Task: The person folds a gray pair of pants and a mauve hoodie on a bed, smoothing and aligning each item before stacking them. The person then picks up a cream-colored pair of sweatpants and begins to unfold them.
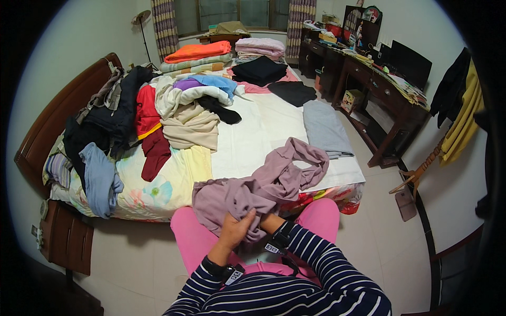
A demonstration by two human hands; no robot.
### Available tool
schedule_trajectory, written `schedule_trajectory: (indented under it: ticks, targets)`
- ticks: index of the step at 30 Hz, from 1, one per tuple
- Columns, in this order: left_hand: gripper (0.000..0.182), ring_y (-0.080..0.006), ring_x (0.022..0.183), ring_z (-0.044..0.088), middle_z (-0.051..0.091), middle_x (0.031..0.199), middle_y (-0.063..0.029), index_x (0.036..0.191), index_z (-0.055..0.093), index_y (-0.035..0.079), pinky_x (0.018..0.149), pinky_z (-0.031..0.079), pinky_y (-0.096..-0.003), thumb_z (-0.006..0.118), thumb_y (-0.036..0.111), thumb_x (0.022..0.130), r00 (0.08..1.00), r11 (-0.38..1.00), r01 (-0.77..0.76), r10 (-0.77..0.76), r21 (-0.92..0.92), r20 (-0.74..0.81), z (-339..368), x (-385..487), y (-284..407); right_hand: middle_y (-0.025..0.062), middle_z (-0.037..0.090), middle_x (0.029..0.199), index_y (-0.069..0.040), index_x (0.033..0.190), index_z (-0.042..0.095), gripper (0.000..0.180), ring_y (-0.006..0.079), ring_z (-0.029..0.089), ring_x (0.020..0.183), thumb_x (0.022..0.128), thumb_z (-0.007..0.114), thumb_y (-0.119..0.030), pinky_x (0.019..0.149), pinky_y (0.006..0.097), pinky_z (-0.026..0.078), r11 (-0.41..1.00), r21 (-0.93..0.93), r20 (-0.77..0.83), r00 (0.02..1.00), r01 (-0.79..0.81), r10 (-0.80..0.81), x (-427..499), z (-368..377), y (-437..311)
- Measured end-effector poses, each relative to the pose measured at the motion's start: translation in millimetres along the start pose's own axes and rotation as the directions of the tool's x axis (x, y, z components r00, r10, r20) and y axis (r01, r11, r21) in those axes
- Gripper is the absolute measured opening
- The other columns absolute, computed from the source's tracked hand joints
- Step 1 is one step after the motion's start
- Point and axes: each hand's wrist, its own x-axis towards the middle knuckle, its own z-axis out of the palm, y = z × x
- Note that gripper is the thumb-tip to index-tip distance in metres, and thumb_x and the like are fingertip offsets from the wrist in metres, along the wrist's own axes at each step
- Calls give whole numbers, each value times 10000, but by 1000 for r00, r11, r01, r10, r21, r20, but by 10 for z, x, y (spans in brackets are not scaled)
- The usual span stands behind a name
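Observation:
A mauve garment [229,197] is bunched over my lap, and its far part lies in a loop on the bed's near edge. My left hand [237,229] grips the near bunch, with the thumb on top of the cloth. My right hand [272,223] reaches into or behind the same cloth. Its fingers are hidden there, so their hold does not show. Beyond the mauve loop, a folded light grey garment [326,126] lies at the bed's right edge. The white sheet [253,134] stretches out under both garments.
Mixed clothes [118,102] are heaped on the bed's left side. Toward the window stand folded blankets [197,53], a pink quilt [260,47] and folded black garments [261,71]. A dark wooden desk [371,81] lines the right wall, near a wooden coat stand [425,162].

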Motion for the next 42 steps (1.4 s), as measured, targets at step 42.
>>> schedule_trajectory:
  ticks: [42]
  targets:
    - [345,-241,1070,657,661,1207,-141,1299,553,-33,940,532,-372,602,130,999,999,891,-46,43,-452,-16,-119,156,67,125,672,1195,-51,1292,567,356,253,646,1088,975,539,-211,881,361,535,933,359,-22,999,33,-26,128,80,-68]
